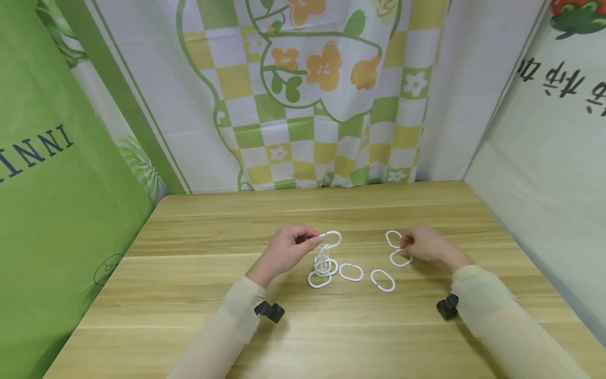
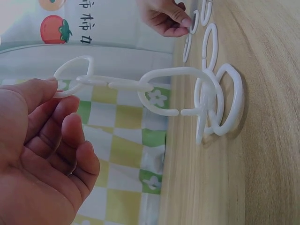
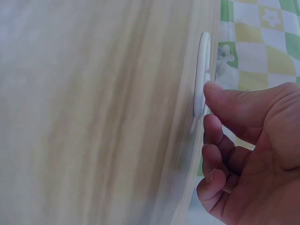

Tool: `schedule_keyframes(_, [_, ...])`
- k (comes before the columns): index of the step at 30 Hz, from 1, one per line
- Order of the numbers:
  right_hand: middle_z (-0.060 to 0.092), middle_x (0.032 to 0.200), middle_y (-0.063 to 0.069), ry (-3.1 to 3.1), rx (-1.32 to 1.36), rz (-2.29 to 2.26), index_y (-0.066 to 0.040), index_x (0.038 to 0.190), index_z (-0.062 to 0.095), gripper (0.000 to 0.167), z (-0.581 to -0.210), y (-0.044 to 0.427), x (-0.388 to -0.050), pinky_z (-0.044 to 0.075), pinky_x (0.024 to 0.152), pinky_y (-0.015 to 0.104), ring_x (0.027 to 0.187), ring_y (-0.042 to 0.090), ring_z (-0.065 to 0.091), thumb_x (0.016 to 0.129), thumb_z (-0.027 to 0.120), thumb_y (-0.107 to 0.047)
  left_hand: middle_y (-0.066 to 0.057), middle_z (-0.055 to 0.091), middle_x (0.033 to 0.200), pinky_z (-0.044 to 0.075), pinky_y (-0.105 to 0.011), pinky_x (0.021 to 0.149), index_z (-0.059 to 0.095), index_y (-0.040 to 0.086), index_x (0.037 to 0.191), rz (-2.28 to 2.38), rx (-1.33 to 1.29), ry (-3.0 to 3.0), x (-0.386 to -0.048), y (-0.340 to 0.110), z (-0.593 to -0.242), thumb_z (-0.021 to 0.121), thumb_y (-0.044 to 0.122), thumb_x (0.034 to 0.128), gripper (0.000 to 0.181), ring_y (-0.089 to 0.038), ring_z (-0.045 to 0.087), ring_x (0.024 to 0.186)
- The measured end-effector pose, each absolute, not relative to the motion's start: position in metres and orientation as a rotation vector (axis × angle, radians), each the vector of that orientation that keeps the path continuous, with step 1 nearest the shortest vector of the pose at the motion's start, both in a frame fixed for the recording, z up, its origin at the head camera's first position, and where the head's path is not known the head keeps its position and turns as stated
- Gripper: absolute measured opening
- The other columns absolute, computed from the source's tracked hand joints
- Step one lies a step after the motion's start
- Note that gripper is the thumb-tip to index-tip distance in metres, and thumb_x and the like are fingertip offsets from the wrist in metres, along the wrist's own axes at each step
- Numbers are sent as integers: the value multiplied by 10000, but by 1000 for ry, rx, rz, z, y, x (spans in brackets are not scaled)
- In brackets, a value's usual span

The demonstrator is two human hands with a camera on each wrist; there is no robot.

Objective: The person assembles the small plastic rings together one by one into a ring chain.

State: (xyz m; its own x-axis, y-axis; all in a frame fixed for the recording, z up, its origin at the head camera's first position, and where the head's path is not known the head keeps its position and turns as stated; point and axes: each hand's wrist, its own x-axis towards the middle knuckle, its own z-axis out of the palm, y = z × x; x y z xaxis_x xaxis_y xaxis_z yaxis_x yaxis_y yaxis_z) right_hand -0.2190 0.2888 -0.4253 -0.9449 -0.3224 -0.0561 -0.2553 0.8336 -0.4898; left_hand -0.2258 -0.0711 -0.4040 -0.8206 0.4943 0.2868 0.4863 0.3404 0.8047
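Between thumb and forefinger, my left hand (image 1: 285,251) pinches the top link of a white plastic chain (image 2: 180,70). The chain hangs from it, and its lower links bunch on the wooden table (image 1: 213,295). Each oval link has a small gap in one side. Over on the right, my right hand (image 1: 426,245) has its thumb and forefinger at the edge of a loose white link (image 1: 401,258), seemingly pinching it. The right wrist view shows the thumb against a link (image 3: 200,75), the other fingers curled.
Another loose link (image 1: 393,239) lies just behind the right hand's one. Two more, a near link (image 1: 382,281) and a link beside the chain (image 1: 351,272), lie between the hands. A patterned curtain (image 1: 303,142) hangs behind the table, with a green cloth (image 1: 71,210) at left.
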Motion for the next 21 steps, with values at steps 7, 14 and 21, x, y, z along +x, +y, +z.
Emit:
schedule_keyframes(7, [577, 717, -29, 2871, -451, -737, -96, 782, 626, 118, -427, 294, -220, 400, 640, 325, 681, 152, 494, 789, 742, -116, 63, 648, 780, 425, -246, 559, 749, 116, 963, 1526, 932, 2566, -228, -73, -406, 671, 277, 952, 179, -107, 513, 649])
schedule_keyframes(14, [556, 703, -39, 2823, -492, -763, -87, 782, 623, 71, -429, 292, -222, 403, 622, 306, 670, 138, 488, 812, 688, -78, 55, 645, 788, 441, -255, 576, 745, 114, 973, 1522, 921, 2588, -230, -74, -405, 672, 278, 950, 181, -115, 532, 671])
schedule_keyframes(21, [550, 742, -18, 2858, -450, -809, -78, 847, 616, 78, -424, 282, -220, 396, 644, 324, 692, 149, 488, 897, 658, -120, 47, 641, 787, 431, -247, 568, 740, 69, 984, 1538, 935, 2565, -231, -74, -406, 668, 259, 954, 206, -112, 517, 665])
